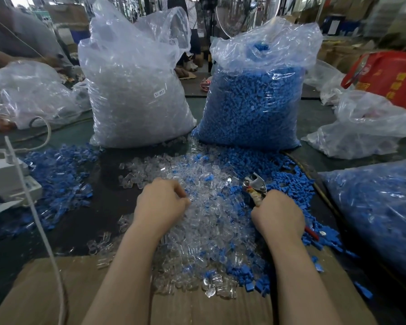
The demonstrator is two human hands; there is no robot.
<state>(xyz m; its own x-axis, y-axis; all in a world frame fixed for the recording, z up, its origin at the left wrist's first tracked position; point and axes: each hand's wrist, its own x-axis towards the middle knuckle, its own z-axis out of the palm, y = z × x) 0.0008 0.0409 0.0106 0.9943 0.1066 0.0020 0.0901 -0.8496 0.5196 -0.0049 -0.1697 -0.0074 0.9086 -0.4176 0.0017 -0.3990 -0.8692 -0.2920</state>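
Note:
A heap of clear plastic caps mixed with small blue plastic pieces covers the dark table in front of me. My left hand lies on the heap's left side with its fingers curled down into the clear caps; what it holds is hidden. My right hand grips a pair of metal pliers by its wrapped handles, with the jaws pointing away from me over the heap. A red handle tip shows behind that hand.
Two tall plastic bags stand at the back: clear caps on the left, blue pieces on the right. Another blue-filled bag lies at the right. More bags, a white cable, a white device and cardboard surround the heap.

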